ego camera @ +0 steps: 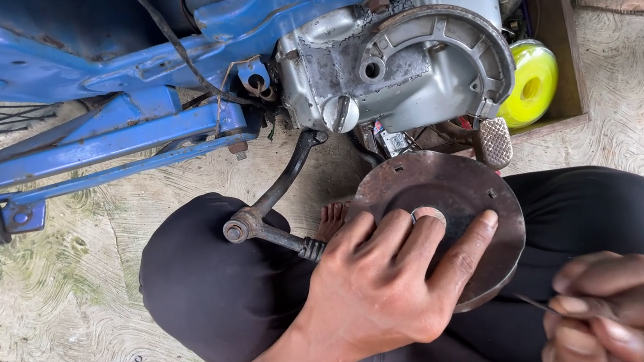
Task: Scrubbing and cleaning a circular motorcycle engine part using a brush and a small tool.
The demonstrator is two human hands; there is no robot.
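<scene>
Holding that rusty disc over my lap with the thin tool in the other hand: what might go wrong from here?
1. The left hand grips the rusty round cover only by fingers spread across its face; it may slip onto the lap.
2. The thin pointed tool in the right hand sits close to those fingers and might jab them.
3. The kick lever juts near the knee.
</scene>
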